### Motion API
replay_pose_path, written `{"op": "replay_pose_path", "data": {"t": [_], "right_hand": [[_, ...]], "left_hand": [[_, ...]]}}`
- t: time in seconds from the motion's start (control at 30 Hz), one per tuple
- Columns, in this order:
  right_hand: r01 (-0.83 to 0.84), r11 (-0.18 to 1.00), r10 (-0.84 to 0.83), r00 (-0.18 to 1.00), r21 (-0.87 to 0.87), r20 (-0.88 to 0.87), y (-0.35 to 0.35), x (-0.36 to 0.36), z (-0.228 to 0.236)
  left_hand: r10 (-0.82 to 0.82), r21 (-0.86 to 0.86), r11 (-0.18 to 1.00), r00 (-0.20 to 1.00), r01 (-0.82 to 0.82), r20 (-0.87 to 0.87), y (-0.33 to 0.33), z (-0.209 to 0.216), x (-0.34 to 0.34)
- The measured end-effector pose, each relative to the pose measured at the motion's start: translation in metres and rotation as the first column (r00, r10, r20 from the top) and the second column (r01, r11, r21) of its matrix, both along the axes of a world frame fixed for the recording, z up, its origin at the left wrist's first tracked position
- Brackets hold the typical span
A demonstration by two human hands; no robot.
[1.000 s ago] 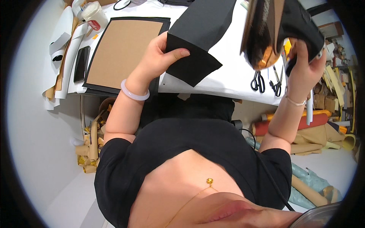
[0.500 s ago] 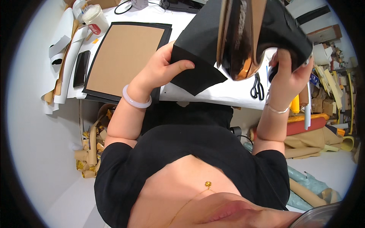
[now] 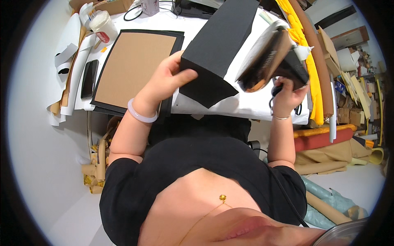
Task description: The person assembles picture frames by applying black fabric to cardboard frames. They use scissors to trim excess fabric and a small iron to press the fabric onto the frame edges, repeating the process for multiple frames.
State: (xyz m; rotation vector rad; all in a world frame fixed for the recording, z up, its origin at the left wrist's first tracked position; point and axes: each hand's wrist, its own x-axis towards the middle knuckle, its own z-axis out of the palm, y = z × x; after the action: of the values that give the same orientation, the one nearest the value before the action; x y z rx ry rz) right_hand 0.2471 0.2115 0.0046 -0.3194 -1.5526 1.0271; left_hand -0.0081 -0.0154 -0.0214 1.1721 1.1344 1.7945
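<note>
Centrally, we have a black folded board (image 3: 221,41) raised over the near part of the white tabletop (image 3: 250,104), its long panel running away from us and its pointed flap hanging toward us. Our left grip (image 3: 166,78) clasps the board's near left edge, the thumb lying across its front while the other fingers are mostly hidden behind. Just to the right, our right grip (image 3: 287,98) is curled around the handle of a blurred, hair-dryer-shaped appliance (image 3: 266,65), dark with a copper-coloured end, which we hold beside the board.

Left of the board, we see a brown rectangular sheet (image 3: 135,67) lying on larger black sheets (image 3: 179,39). Beyond its left edge rest a smartphone (image 3: 89,80) and a white tub (image 3: 102,26). Over on the right, yellow material (image 3: 315,88) runs alongside a brown roll (image 3: 322,69).
</note>
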Motion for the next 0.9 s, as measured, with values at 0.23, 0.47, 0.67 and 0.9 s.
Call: {"op": "replay_pose_path", "data": {"t": [0.23, 0.47, 0.67, 0.9], "right_hand": [[-0.138, 0.971, 0.152, 0.987, 0.196, -0.060, 0.031, -0.037, 0.102], [-0.178, 0.913, 0.112, 0.975, 0.368, 0.192, 0.040, -0.064, 0.134], [-0.100, 0.993, 0.093, 0.990, 0.064, 0.107, 0.031, -0.053, 0.079], [0.021, 0.973, 0.007, 0.992, -0.229, 0.123, 0.018, -0.025, 0.001]], "left_hand": [[-0.104, -0.186, 0.966, 0.927, 0.181, 0.360, 0.036, 0.063, -0.030], [-0.008, -0.373, 0.922, 0.970, 0.101, 0.243, 0.054, 0.098, -0.019], [-0.063, -0.369, 0.926, 0.996, 0.082, 0.064, 0.055, 0.091, -0.025], [-0.095, -0.506, 0.859, 0.995, 0.080, -0.004, 0.059, 0.097, -0.034]]}}
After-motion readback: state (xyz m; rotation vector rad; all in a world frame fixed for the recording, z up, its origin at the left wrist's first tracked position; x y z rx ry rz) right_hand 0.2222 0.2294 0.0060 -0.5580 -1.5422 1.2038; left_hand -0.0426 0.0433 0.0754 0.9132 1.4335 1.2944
